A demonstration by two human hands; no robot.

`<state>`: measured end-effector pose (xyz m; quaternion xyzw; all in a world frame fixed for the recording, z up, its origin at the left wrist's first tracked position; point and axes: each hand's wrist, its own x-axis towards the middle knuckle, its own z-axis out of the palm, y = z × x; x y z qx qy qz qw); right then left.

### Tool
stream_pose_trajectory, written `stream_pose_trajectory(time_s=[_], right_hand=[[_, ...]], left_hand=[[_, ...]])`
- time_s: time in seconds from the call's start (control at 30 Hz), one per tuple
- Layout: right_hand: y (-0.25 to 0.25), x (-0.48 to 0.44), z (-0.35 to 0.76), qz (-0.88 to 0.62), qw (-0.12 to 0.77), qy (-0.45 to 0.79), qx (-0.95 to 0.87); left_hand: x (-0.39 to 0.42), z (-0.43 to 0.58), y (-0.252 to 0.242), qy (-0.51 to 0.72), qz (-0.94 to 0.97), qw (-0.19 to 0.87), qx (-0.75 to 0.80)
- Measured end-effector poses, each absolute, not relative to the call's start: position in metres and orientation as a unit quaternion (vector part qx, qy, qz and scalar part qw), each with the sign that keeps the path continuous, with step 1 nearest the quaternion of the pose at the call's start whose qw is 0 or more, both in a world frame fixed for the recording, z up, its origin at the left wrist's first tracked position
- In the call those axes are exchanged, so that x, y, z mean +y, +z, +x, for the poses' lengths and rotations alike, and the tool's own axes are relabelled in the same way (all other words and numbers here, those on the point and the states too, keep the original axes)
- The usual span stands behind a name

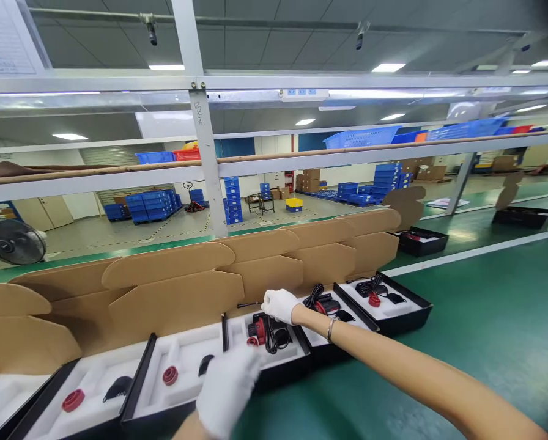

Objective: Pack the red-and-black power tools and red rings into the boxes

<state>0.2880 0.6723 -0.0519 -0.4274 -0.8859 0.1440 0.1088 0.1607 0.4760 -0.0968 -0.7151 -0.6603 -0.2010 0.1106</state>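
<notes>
My right hand (281, 305), in a white glove, is closed above the back of an open black box. A thin black rod-like piece (249, 304) sticks out to the left of its fingers. Beneath it, a red-and-black power tool (258, 329), a coiled black cable (271, 336) and a red ring (252, 341) lie in the white foam. My left hand (230, 391), also gloved, is smeared by motion at the front of the boxes, so its fingers cannot be read. Beside it, the box to the left holds a red ring (170, 376) and a partly hidden black curved part (205, 365).
Open boxes with raised cardboard lids (177, 290) stand in a row on the green table (485, 318). The two boxes to the right hold tools and cables (322, 300). Farther boxes (423, 241) stand beyond a white strip. A metal post (207, 153) rises behind the lids.
</notes>
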Motion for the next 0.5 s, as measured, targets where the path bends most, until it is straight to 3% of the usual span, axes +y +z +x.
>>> stream_pose_trajectory(time_s=[0.1,0.27,0.5], right_hand=[[-0.049,0.662,0.295,-0.413,0.11,0.12,-0.896],[-0.053,0.656,0.301,-0.4,0.132,0.099,-0.902],[-0.065,0.668,0.301,-0.409,0.156,0.179,-0.881]], left_hand=[[0.521,0.139,-0.077,-0.25,-0.689,0.122,-0.669],[0.584,0.136,-0.057,-0.155,-0.74,0.109,-0.645],[0.593,0.117,-0.052,-0.117,-0.745,0.121,-0.646]])
